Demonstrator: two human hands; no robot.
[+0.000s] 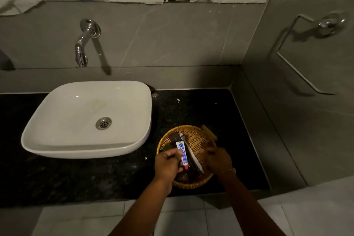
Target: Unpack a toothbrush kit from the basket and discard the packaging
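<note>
You are about midway: your left hand (168,163) grips the small toothpaste tube (183,154) over the basket (199,136) on the counter (115,182), your right hand (218,160) pinches the white toothbrush (192,154), and the dark packaging (175,138) still awaits discarding.

Basket (199,134) near rim behind both hands, right hand (218,160) blurred, grip unclear

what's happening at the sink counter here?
A person is working over a wicker basket on the black counter, right of the white basin. The left hand holds a small toothpaste tube together with a dark wrapper. The right hand is at the white toothbrush; its grip is unclear. Nothing has been discarded yet.
</note>
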